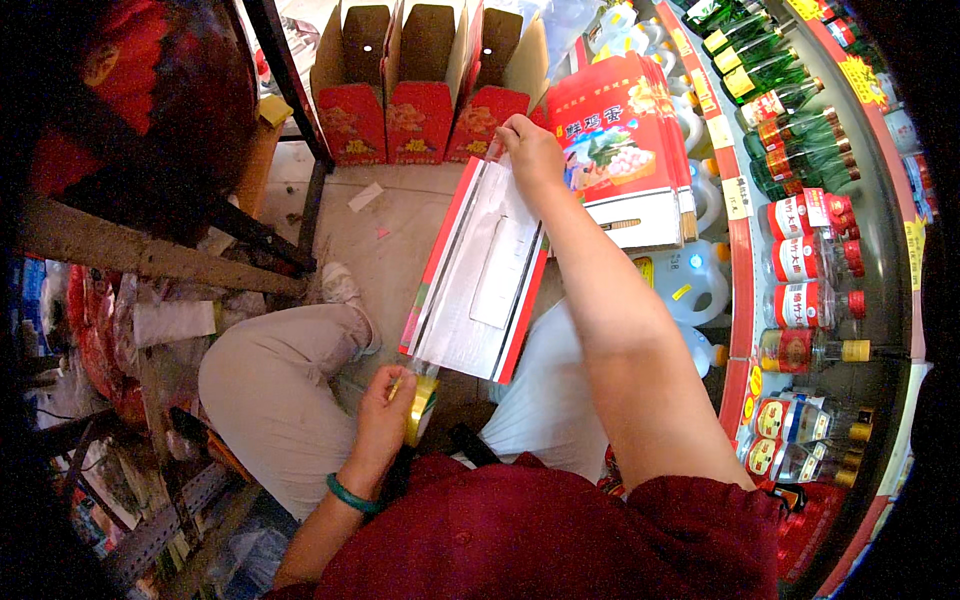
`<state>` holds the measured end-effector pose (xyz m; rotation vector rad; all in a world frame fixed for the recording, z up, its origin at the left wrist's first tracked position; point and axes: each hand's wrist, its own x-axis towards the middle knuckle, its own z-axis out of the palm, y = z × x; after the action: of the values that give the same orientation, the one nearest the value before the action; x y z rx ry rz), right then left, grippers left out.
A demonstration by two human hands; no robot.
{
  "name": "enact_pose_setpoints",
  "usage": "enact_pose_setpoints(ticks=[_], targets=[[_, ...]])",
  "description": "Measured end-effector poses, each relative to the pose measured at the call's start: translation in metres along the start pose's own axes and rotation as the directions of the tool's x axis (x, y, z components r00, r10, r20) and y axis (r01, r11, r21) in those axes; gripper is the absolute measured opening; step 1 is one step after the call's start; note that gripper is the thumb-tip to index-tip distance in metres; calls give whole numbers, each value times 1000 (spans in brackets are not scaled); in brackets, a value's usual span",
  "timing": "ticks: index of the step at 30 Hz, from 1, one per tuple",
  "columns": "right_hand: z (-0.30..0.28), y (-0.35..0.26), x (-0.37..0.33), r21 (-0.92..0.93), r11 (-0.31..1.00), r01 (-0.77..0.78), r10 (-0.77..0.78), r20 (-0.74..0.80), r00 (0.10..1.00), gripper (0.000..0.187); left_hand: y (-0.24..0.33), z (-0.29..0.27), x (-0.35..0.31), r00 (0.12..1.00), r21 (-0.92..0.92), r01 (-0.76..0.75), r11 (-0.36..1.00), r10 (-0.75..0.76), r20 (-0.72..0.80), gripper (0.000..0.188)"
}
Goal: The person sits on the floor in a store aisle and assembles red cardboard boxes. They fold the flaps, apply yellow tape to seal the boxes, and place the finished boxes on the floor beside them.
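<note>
A flattish red, white and black cardboard box [475, 268] lies tilted across my knees, its white face up with a slot-shaped flap outlined on it. My left hand [383, 420], a green bangle on its wrist, is closed on a roll of yellowish tape [421, 410] at the box's near end. Clear tape appears to run from the roll along the white face. Beyond the far end, my right hand [535, 158] pinches what looks like the strip's clear end; its fingertips partly hide it.
Open red cartons [418, 110] stand in a row ahead. Right of them lies a stack of flat red printed cartons [625, 140]. Plastic jugs [700, 285] line the shelf's foot, and bottles [800, 255] fill the shelf. A dark-framed table [170, 250] stands left.
</note>
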<state>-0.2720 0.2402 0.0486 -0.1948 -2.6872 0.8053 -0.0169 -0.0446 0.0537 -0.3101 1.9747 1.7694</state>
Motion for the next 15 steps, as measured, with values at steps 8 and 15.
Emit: enact_pose_setpoints(ticks=[8, 15], targets=[[13, 14, 4, -50, 997, -52, 58, 123, 991, 25, -10, 0, 8, 1000, 15, 4, 1000, -4, -7, 10], [32, 52, 21, 116, 978, -174, 93, 501, 860, 23, -25, 5, 20, 999, 117, -25, 993, 30, -45, 14]])
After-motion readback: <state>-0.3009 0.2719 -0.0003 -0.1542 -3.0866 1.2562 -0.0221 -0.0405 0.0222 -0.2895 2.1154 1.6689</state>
